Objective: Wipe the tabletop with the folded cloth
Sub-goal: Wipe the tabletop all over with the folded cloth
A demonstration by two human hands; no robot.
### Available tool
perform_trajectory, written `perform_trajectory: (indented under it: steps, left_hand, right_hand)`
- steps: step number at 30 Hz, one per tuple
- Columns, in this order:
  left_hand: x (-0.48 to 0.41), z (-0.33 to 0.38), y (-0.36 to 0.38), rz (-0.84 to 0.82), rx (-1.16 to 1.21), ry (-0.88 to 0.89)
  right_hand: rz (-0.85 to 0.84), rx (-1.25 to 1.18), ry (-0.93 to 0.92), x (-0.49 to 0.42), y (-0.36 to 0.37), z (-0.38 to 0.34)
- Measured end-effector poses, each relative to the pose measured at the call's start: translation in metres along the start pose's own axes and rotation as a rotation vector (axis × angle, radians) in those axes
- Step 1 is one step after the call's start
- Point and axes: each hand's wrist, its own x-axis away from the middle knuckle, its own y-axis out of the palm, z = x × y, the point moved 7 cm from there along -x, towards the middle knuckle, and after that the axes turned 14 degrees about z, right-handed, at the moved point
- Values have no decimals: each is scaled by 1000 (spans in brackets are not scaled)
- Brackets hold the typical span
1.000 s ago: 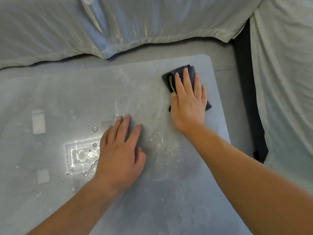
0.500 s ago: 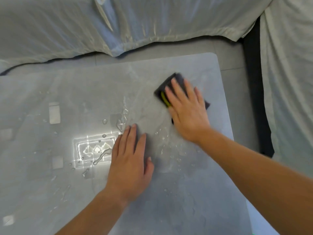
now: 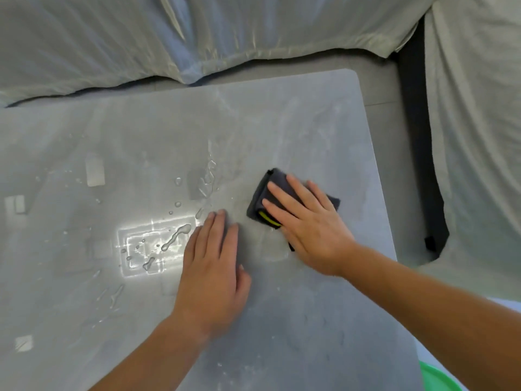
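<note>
A folded dark grey cloth (image 3: 260, 197) with a yellow-green edge lies on the grey tabletop (image 3: 310, 122), right of centre. My right hand (image 3: 307, 224) lies flat on top of it, fingers straight and spread, pressing it down. My left hand (image 3: 214, 266) rests flat on the tabletop just left of the cloth, fingers together, holding nothing. Water drops and streaks (image 3: 174, 239) sit on the surface left of my left hand, in a bright reflection.
Pale sheeting (image 3: 197, 38) covers furniture behind the table and also drapes at the right (image 3: 479, 136). A dark gap (image 3: 417, 165) runs between the table's right edge and the sheeting. A green rim (image 3: 435, 379) shows at the bottom right.
My right hand has slid the cloth from the far right corner toward me and to the left, close to my left hand. The left hand stays flat on the table.
</note>
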Motion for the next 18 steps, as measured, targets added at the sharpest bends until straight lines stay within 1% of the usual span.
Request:
perform_trajectory:
  steps: [1, 2, 3, 5, 7, 8, 9, 10, 13, 15, 16, 17, 18]
  left_hand:
    - [2, 3, 1, -1, 6, 16]
    - [3, 5, 2, 1, 14, 32]
    - [3, 7, 4, 4, 19, 48]
    - [1, 10, 8, 2, 17, 71]
    - [-2, 9, 13, 11, 3, 68]
    - [-3, 8, 15, 16, -10, 66]
    - [-3, 9, 16, 16, -21, 66]
    - [-3, 9, 16, 16, -26, 64]
    - [-3, 9, 16, 15, -11, 54]
    - [-3, 9, 16, 10, 10, 59]
    - [-3, 8, 15, 13, 16, 65]
    - [-3, 7, 15, 12, 19, 71]
    - [-2, 6, 16, 9, 20, 74]
  right_hand:
    - [-34, 9, -61, 11, 0, 2]
    - [-45, 15, -79, 12, -1, 10]
    - [-31, 19, -41, 5, -4, 22]
    - [54, -2, 167, -19, -12, 48]
    - [127, -26, 401, -33, -14, 57]
    - [153, -25, 469, -32, -13, 50]
    - [168, -14, 491, -24, -10, 38]
    - [166, 0, 462, -11, -5, 21]
    - [96, 21, 239, 35, 5, -24]
    - [43, 24, 113, 44, 4, -18]
    - [51, 35, 103, 38, 0, -5]
    - [75, 43, 162, 28, -4, 13]
    - [105, 43, 289, 16, -10, 33]
